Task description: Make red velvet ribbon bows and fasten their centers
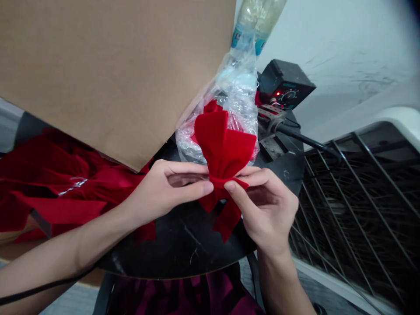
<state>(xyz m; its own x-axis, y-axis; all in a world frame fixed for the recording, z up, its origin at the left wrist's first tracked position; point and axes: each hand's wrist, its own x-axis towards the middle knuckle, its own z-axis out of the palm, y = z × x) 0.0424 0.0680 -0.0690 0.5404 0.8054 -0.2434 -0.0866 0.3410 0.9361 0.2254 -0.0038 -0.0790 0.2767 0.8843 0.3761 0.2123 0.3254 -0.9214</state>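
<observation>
While both hands meet at its middle, a red bow (223, 148) stands held over the black worktop (173, 249), loops pointing up and away, tails hanging down toward the person. The left hand (170, 186) comes in from the side with its grip closed to a pinch, thumb tip against the left edge of the band (220, 183) round the bow's waist and fingers behind. The right hand (269, 199) has a like pinch on the other edge, its thumbnail facing the camera, its fingers partly hidden behind the bow. Whether the tails touch the worktop I cannot tell.

Just behind the bow lies a clear bag (241, 96) with more red pieces showing in it. Beyond that are two bottles (251, 26) with blue labels. To the right of the bag sits a dark control unit (285, 83), its red light (278, 93) lit, near a metal stand (272, 151) and a black rod (308, 142) that juts out past the worktop's edge. Farther right is a wire grille (354, 201) in a white frame.

On the left, a large sheet of cardboard (114, 65) overhangs a heap of red cloth (49, 166), bound by a pale tie (72, 187). A black cord (39, 289) crosses by the left forearm.
</observation>
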